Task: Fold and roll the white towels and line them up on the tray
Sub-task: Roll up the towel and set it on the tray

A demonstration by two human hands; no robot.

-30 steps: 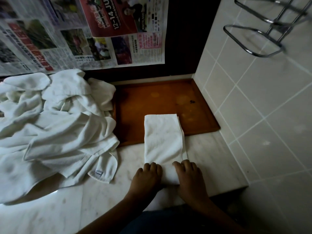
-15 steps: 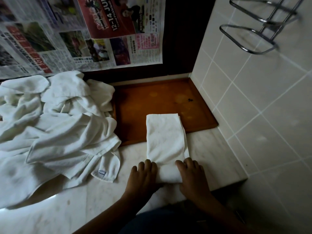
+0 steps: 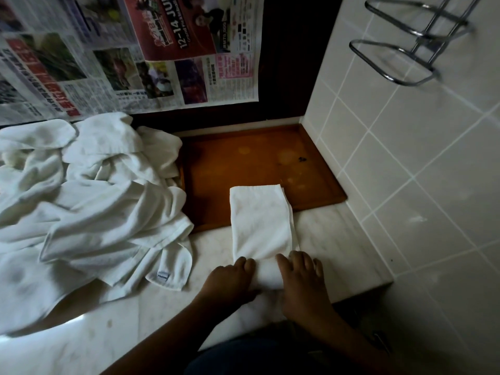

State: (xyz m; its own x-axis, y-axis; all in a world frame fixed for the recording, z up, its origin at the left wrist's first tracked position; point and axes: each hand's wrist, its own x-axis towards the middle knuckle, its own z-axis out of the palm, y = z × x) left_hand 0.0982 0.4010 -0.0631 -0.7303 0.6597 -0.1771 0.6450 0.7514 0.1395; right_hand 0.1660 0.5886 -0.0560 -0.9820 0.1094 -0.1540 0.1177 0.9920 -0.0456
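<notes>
Head view, single frame. Item under work: folded towel (image 3: 261, 220), white terry, lying as a narrow strip running away from the person. Far end laps over the near rim of the wooden tray (image 3: 243, 163). Mid part lies on the marble counter (image 3: 338, 239). Near end is turned into a short roll under both hands.

Left hand (image 3: 230, 280): fingers curled over the left end of the roll, gripping it. Right hand (image 3: 303, 282): fingers bent over the top of the right end, thumb not visible. Towel pile (image 3: 94, 198), unfolded, sits to the left, touching the tray's left rim.

Handling assessment (judgement):
- **Cloth:** soft, light, limp, no stiffness. Not fragile and not slippery; terry should grip itself.
- **Risk:** roll going cone-shaped or layers skewing, since the long edges on the right side look slightly offset.
- **Rec.:** hold at both ends of the roll w/ even pressure, pushing fwd, enough tension for a tight roll.
- **Transfer:** grasp round the middle w/ the loose flap tucked under, else it prob. unrolls.
</notes>
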